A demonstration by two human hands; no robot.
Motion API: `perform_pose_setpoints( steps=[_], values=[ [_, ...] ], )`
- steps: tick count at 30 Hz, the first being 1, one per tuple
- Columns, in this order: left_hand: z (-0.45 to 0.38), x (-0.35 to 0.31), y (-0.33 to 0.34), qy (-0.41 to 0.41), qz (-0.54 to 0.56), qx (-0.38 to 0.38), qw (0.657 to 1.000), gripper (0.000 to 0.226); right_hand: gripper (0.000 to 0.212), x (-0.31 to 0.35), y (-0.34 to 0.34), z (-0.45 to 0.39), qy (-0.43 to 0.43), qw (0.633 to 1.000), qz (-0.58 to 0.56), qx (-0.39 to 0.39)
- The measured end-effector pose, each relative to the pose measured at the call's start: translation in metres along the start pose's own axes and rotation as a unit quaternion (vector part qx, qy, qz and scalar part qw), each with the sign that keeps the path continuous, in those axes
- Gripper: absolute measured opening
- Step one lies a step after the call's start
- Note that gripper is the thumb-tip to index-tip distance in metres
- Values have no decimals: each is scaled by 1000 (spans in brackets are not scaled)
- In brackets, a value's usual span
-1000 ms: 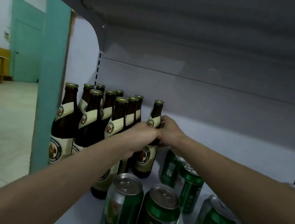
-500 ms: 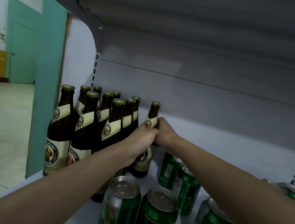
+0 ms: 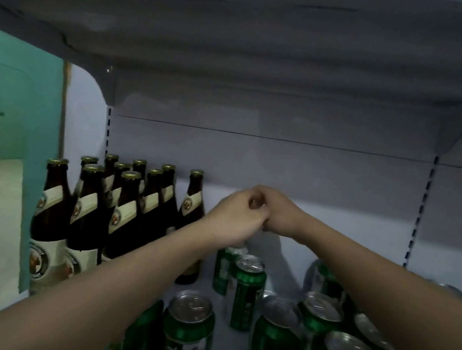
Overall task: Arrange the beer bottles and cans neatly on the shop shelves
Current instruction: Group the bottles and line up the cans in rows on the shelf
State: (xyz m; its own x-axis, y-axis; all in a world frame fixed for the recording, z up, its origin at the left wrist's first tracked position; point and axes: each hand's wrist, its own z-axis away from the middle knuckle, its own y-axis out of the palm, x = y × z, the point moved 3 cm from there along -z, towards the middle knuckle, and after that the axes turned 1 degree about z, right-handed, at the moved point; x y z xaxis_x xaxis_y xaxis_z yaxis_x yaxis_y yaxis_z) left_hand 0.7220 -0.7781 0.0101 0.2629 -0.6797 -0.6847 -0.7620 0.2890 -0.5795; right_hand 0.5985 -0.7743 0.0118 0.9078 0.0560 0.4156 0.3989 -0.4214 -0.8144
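Note:
Several brown beer bottles with gold caps and cream labels stand grouped at the shelf's left end. One more bottle stands alone just right of them. Green beer cans stand loosely over the shelf's middle and right, with one can nearest me. My left hand and my right hand meet above the rear cans, to the right of the lone bottle and apart from it. Both have curled fingers that touch each other, and I see nothing held in them.
The grey shelf board above hangs low over the bottles. The white shelf floor shows bare along the back wall behind the cans. A slotted upright runs down at the right. A teal wall panel borders the shelf's left end.
Both hands have let go of the lone bottle and shifted right, coming together above the cans. My view has swung to the right and up.

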Motion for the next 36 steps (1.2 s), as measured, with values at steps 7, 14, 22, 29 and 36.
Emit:
perform_pose_setpoints(
  steps=[7,14,22,29,36],
  values=[
    [-17,-31,60,16,-165,22,986,54,16,-67,-68,61,59,993,100,-30],
    [-18,-65,115,-7,-185,85,979,46,17,-124,-122,106,69,984,161,-33],
    [-22,-124,181,-18,-184,106,977,49,33,-173,-170,165,81,979,188,-3],
    [-30,-194,268,60,-163,136,975,43,33,-248,-229,235,148,973,172,-50],
    [-24,-259,357,99,-100,180,974,42,32,-312,-296,317,192,961,164,-108]
  ],
)
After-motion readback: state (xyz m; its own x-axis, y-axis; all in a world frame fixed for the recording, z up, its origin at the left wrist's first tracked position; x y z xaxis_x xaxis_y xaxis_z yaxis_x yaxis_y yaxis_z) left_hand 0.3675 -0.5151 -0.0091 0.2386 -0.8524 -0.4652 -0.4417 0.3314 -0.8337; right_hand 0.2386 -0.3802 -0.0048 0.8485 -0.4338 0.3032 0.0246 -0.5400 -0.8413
